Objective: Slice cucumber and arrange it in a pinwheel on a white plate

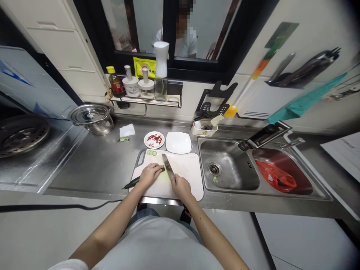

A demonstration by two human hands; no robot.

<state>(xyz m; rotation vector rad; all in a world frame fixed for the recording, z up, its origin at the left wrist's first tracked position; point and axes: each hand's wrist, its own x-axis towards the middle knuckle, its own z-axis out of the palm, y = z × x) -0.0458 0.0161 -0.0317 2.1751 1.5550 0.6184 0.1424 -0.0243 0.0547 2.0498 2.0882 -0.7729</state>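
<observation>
A white cutting board point(187, 176) lies on the steel counter. Across its left part rests a dark green cucumber point(132, 183), its stem end past the board's left edge. My left hand point(150, 175) is closed over the cucumber near its cut end. My right hand point(181, 187) grips the handle of a knife point(168, 165), whose blade points away from me, just right of the cut end. Several pale cucumber slices point(152, 153) lie at the board's upper left. Behind the board stand a white plate with red pieces point(154, 140) and a bare white plate point(178, 142).
To the right is a double sink point(229, 165) with a red bag point(277, 178) in its right basin. A steel pot point(97, 120) stands at the back left, near a white tissue point(127, 130). Bottles line a wall shelf point(146, 100).
</observation>
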